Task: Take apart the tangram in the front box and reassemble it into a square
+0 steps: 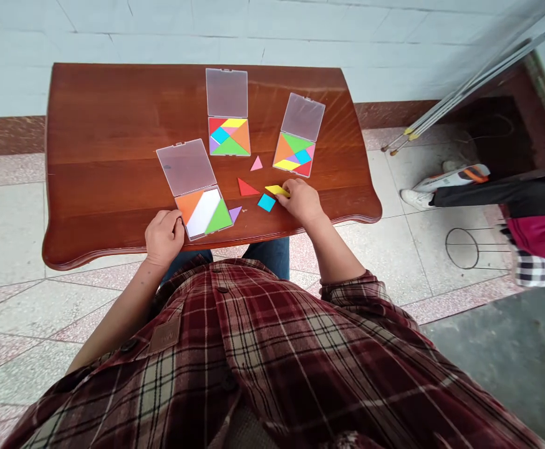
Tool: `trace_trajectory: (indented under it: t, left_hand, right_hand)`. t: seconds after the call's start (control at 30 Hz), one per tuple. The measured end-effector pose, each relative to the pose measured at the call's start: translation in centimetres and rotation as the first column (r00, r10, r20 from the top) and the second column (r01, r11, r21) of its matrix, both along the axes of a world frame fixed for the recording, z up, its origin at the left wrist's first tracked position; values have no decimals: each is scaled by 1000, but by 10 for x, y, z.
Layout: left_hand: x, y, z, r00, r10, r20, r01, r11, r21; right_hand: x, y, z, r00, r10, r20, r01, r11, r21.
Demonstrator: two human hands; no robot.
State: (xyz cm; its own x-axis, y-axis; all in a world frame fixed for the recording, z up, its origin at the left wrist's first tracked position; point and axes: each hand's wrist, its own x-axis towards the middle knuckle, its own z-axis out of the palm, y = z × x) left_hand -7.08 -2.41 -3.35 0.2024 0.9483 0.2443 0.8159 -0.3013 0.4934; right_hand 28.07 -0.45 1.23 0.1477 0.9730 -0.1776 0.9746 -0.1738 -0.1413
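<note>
My right hand [300, 198] pinches a yellow parallelogram tangram piece [276, 190] just over the table. Below it lies a blue square piece [266, 202], with a red triangle [247, 188] and a pink triangle [256, 164] farther left. My left hand [164, 237] is closed at the left edge of an open tangram box [201, 213], its fingers curled against the rim. In that box sit an orange piece [189, 202] and a green triangle [219, 218], with white bottom showing between them. A purple piece [236, 214] rests by the box's right edge.
Two more open tangram boxes, one at the back middle [228, 93] and one on the right [303, 118], hold full sets of pieces. The brown wooden table [113, 143] stands by a white wall. Crutches [464, 87] lean at right, near another person's leg [469, 192].
</note>
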Motion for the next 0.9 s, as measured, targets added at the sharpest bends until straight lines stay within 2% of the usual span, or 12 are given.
trace_trajectory:
  t: [0.2,0.37,0.53,0.77,0.9]
  left_hand:
    - [3,-3,9,999,28,30,-27,999,-25]
    - [9,-13,21,997,63,53,-55,989,-140]
    - [16,-20,26,999,44,-12,-46,978,-203]
    - [16,-13,26,997,37,-62,-49,977,-209]
    - [17,6,22,989,20,-143,-41,989,-142]
  right_hand:
    - [-25,-5,8,996,48,-78,-42,996,74]
    - [-38,-15,9,995,80,-61,-83,995,-57]
    - [-39,-15,7,996,76,-45,-80,992,-98]
    - [-45,-17,10,996,42,-84,-44,999,-14]
    - [-62,-18,10,972,131,-193,-118,990,77]
